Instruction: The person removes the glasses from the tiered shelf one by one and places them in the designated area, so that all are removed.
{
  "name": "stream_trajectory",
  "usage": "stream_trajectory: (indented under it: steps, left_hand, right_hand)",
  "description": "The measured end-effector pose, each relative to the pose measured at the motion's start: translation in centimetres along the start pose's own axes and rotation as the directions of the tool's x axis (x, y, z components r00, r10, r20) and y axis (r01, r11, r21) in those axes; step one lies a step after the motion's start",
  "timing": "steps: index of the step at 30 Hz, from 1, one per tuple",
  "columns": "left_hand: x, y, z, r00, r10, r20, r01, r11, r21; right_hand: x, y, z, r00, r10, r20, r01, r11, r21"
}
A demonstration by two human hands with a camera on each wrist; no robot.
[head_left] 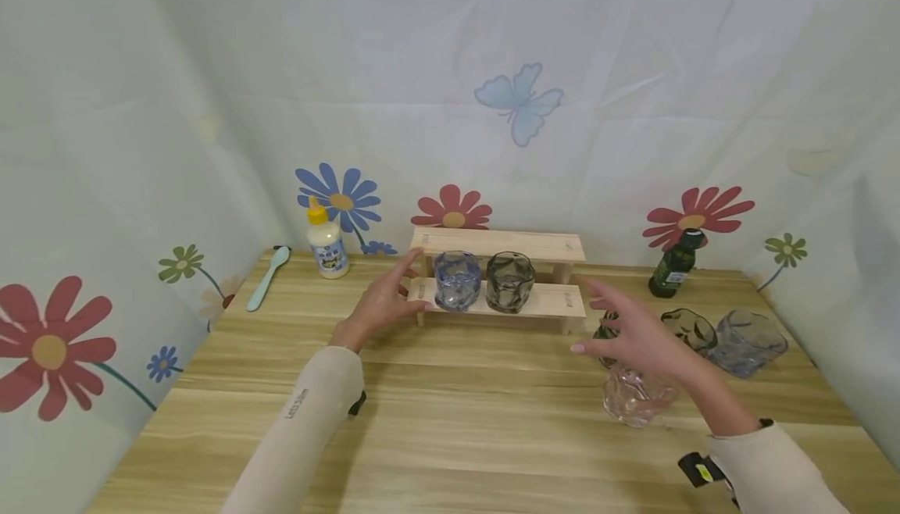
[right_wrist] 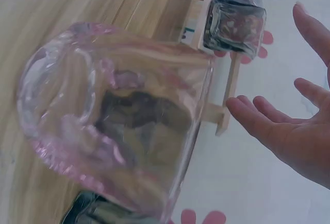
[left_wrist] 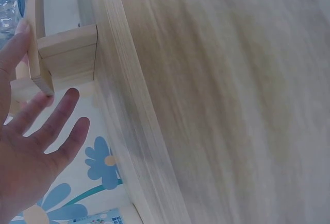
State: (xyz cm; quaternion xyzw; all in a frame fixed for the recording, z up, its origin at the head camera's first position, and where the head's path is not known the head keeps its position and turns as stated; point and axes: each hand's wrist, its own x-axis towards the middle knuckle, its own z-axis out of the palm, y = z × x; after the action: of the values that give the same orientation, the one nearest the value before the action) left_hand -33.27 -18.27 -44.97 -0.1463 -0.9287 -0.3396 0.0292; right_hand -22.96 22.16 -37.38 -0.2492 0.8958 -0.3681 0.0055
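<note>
A two-step wooden shelf (head_left: 499,242) stands at the back of the table. On its lower step sit a blue-tinted glass (head_left: 457,283) and a dark grey-green glass (head_left: 510,283), side by side. My left hand (head_left: 380,303) is at the shelf's left end, fingers spread, with the thumb by the lower step's front edge; in the left wrist view the fingertips (left_wrist: 68,96) reach its corner. Off the shelf's right end, my right hand (head_left: 643,334) hovers with fingers apart, holding nothing. Below it stands a pink glass (head_left: 636,398), large in the right wrist view.
Near the right hand stand a green glass (head_left: 689,330), another partly hidden one, and a clear bluish glass (head_left: 748,342). Behind them is a green bottle (head_left: 676,264). At the back left are a yellow-capped bottle (head_left: 328,247) and a mint spoon (head_left: 269,280). A flowered curtain hangs behind.
</note>
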Motion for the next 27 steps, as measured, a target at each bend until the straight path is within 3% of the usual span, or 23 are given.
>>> stream_trajectory:
  steps: [7,13,27]
  left_hand:
    - [0.0,0.1,-0.2,1.0,-0.007,0.006,0.007,1.0,-0.002]
    - [0.0,0.1,-0.1,1.0,-0.017,0.008,0.017,1.0,-0.003]
    - [0.1,0.1,0.0,1.0,-0.012,0.0,0.012,1.0,0.005]
  right_hand:
    - [3.9,-0.1,1.3,0.999,-0.018,0.03,0.015,0.994,0.105]
    - [6.1,0.1,2.1,0.999,0.0,0.046,-0.007,0.988,0.157]
    - [9.3,1.3,3.8,0.998,0.034,0.053,-0.04,0.993,0.114]
